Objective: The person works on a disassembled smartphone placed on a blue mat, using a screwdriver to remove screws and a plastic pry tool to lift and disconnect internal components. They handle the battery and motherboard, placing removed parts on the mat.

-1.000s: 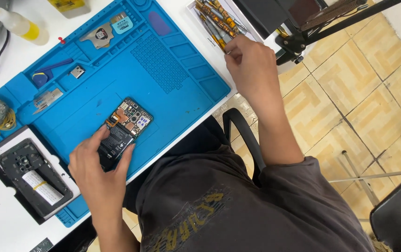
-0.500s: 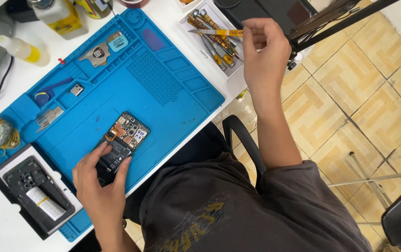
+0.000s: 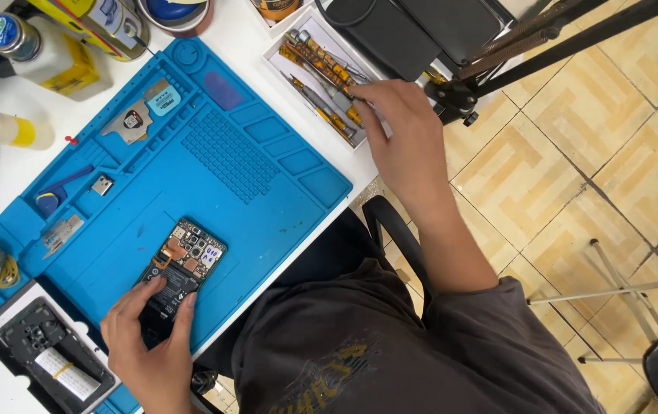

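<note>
Since the earlier frame, right hand (image 3: 404, 132) is dropping from above the white tool tray (image 3: 271, 50) down to its near edge; fingertips are now pinching together among the orange-handled screwdrivers (image 3: 321, 65), though which one they are gripping I cannot tell. Left hand (image 3: 152, 337) is staying put, fingers spread loosely, thumb and forefinger clamping the lower end of the opened smartphone (image 3: 178, 274), its circuit boards facing up. Phone is lying tilted on the blue repair mat (image 3: 267, 176), close to the mat's front edge, just beside the desk edge. Its detached black back cover (image 3: 49, 353) is sitting left of the left hand, off the mat. Wide bare mat area is lying between phone and tray. Bottles (image 3: 45, 54) are crowding the far corner. Black stand leg (image 3: 543, 42) is running just beside the right hand
</note>
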